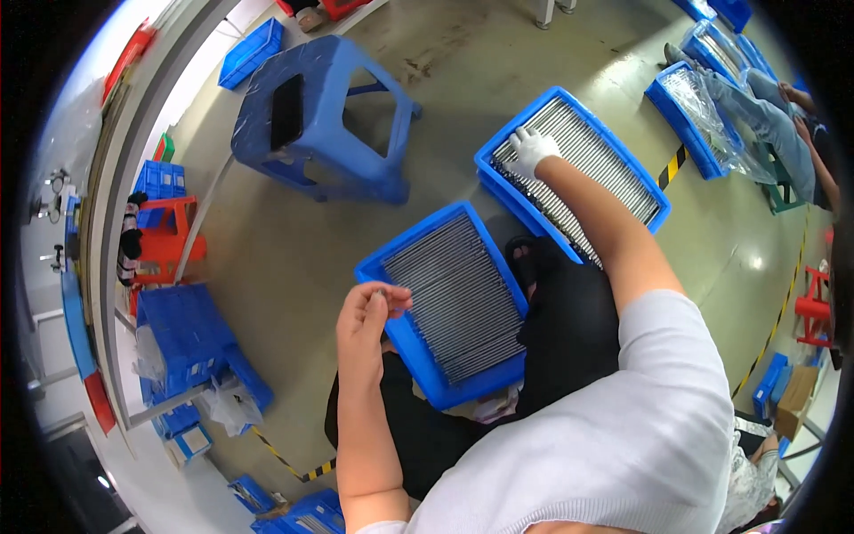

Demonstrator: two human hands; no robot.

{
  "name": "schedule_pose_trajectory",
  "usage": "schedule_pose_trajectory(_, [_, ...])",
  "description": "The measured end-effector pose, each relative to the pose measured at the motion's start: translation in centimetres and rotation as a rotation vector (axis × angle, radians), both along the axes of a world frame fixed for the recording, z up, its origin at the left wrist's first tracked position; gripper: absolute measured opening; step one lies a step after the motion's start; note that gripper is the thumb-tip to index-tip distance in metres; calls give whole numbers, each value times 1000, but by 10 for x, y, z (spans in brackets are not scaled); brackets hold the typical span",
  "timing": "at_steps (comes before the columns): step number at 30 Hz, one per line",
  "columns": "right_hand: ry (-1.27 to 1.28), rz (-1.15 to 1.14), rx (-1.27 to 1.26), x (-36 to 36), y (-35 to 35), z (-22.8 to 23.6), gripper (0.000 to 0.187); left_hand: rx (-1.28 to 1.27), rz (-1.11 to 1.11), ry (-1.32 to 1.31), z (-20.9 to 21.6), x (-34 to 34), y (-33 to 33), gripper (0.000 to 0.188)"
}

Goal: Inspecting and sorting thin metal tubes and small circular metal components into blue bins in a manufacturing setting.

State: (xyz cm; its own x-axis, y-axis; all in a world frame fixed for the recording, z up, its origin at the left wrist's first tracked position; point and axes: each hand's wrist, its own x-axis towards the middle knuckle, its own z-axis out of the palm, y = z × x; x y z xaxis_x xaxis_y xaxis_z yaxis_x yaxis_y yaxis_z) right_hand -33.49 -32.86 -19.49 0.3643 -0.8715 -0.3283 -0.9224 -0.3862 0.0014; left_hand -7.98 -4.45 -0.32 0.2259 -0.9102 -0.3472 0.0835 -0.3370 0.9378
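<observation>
**Sorting thin metal rods between two blue trays**

The person is sitting with a blue tray (418,356) resting on their lap, packed with rows of thin grey rods (454,298). The bare left hand (366,313) is hovering at that tray's left rim, fingertips pinched closed on something tiny, probably a single rod, though it's too small to be sure. The right hand (530,149), in a white glove, is reaching out to a second tray (569,165) lying on the floor just beyond, fingers curled down onto its rods; can't tell if it's actually gripping any. Looks like mid pick-and-place to me. Next move is probably needing a careful fingertip grab, since those rods are lying tight together
</observation>
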Motion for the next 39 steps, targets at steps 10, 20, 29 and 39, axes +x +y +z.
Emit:
schedule_pose_trajectory(10, [7,527,-53,101,39,69,28,-138,231,65,1,39,-3,27])
schedule_pose_trajectory(20, [-4,592,41,138,181,-34,19,-159,324,115,3,58,14,32])
schedule_pose_trajectory(29, [103,588,-217,141,185,-96,24,-135,360,133,14,63,31,36])
schedule_pose_trajectory(39, [146,747,-51,165,160,-90,22,-181,386,161,16,64,36,31])
